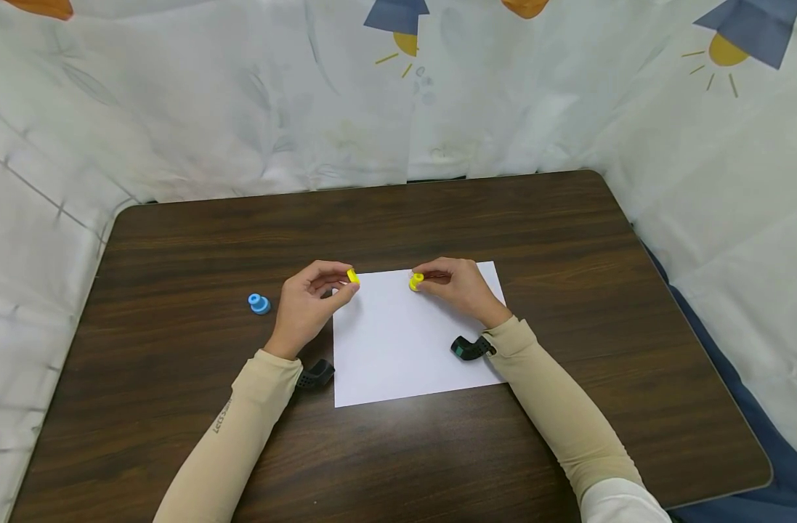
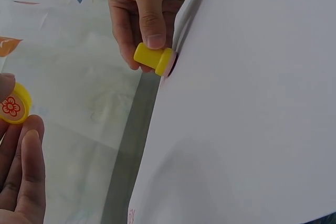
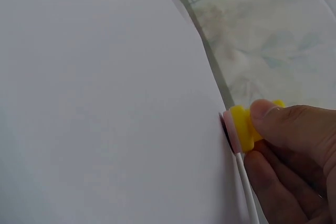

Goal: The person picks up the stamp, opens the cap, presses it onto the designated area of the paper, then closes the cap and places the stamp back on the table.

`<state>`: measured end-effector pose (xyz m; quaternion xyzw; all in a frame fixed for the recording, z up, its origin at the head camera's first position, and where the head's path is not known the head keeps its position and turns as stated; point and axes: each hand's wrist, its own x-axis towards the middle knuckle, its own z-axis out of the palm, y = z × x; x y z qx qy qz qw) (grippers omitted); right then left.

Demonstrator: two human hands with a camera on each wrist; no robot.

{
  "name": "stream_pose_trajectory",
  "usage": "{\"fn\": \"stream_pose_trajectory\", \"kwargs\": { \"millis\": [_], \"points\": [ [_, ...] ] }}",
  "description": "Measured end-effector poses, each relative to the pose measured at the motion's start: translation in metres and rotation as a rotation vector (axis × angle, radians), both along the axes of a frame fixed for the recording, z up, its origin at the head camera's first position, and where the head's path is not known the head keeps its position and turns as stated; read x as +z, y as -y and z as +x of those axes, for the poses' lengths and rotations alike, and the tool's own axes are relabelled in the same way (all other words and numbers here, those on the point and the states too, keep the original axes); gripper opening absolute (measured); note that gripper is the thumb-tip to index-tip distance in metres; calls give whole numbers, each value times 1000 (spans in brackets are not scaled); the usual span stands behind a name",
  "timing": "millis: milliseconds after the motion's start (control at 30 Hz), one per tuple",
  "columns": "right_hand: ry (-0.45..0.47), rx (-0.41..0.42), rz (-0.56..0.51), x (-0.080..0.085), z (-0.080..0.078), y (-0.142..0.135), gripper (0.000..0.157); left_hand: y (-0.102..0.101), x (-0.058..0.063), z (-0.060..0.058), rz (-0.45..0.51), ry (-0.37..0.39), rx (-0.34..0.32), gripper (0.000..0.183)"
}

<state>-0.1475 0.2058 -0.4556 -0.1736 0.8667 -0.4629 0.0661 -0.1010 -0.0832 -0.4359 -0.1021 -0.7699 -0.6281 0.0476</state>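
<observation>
Prob. stamping step: R hand [image 1: 462,289] pinches yellow stamp [image 3: 243,129] near paper [image 1: 405,349] edge, L hand [image 1: 309,301] pinches yellow cap [image 1: 352,276]; next needs level press, approx.

Your yellow stamp [image 3: 242,129] looks smooth plastic, your sheet [image 1: 398,349] matt paper, your table [image 1: 601,290] faintly glossy wood-grain, your sleeves [image 1: 568,407] matt cloth.

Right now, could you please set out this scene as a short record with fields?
Left hand: pinches a yellow disc, red flower showing
Right hand: holds a yellow stamp, pink end toward the white paper
Stamp contact: cannot tell whether it touches the paper
Blue piece: left of the paper, on the table
Table surface: dark, wood-grained
</observation>
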Motion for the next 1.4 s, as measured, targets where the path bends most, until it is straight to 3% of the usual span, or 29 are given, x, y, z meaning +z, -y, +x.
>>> {"fn": "stream_pose_trajectory", "kwargs": {
  "millis": [1400],
  "points": [
    [-57,-9,86,3,2,4,28,-2,-3,0,7,22,-22,32]
  ]
}}
